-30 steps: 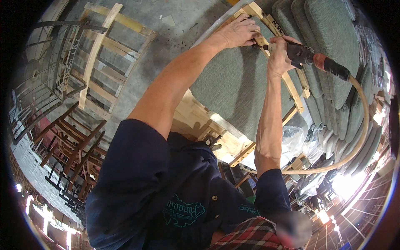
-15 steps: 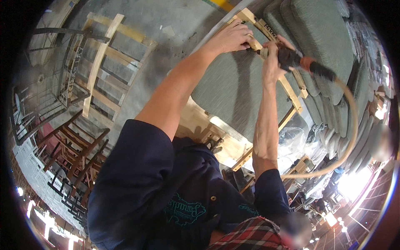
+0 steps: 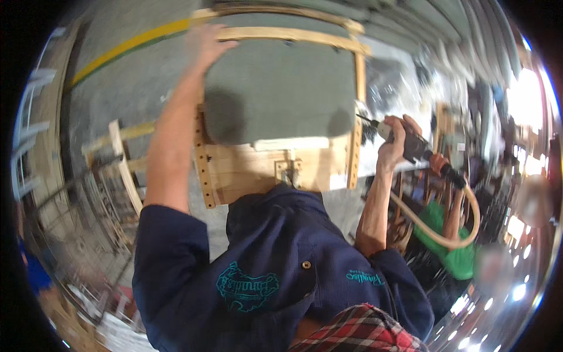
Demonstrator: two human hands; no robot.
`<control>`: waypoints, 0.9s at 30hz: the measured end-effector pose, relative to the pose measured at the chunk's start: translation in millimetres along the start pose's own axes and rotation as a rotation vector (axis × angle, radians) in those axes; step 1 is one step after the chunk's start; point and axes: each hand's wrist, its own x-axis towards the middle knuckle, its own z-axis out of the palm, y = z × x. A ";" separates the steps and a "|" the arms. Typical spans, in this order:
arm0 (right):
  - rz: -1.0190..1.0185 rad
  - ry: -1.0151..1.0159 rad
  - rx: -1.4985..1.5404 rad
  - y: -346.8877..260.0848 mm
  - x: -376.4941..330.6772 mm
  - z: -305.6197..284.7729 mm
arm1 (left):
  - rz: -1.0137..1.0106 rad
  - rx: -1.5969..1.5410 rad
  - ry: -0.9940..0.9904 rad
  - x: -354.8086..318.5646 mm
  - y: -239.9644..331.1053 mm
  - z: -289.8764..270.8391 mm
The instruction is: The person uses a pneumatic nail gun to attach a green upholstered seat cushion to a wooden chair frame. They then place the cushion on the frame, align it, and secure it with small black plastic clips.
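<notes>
Above grey floor [image 3: 123, 88], the right hand [image 3: 396, 141], clasping a drill [image 3: 417, 148], has moved away from the left hand [image 3: 209, 48], whose grip's unclear.

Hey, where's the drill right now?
In the head view, the drill is right of centre, in the person's right hand, its bit pointing toward the right side of the wooden frame.

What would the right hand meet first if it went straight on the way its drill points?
Led by the drill bit, the right hand would probably meet the right wooden rail first; whether the bit touches it is unclear.
</notes>
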 end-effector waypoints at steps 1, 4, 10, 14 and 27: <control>0.037 0.048 -0.064 -2.0 -5.1 -20.8 | -0.058 0.015 -0.119 8.8 7.6 -6.6; 0.051 0.163 -0.017 8.0 -17.7 -56.6 | -0.205 0.067 -0.352 29.5 1.4 -6.8; 0.191 0.289 -0.068 24.3 -51.9 -86.1 | -0.082 0.037 -0.099 3.6 21.6 2.4; 0.198 0.303 -0.058 48.0 -66.8 -84.7 | -0.081 0.021 0.173 -29.8 15.9 23.5; 0.231 0.265 -0.071 67.9 -75.2 -85.4 | 0.054 -0.067 -0.023 -98.2 58.2 7.7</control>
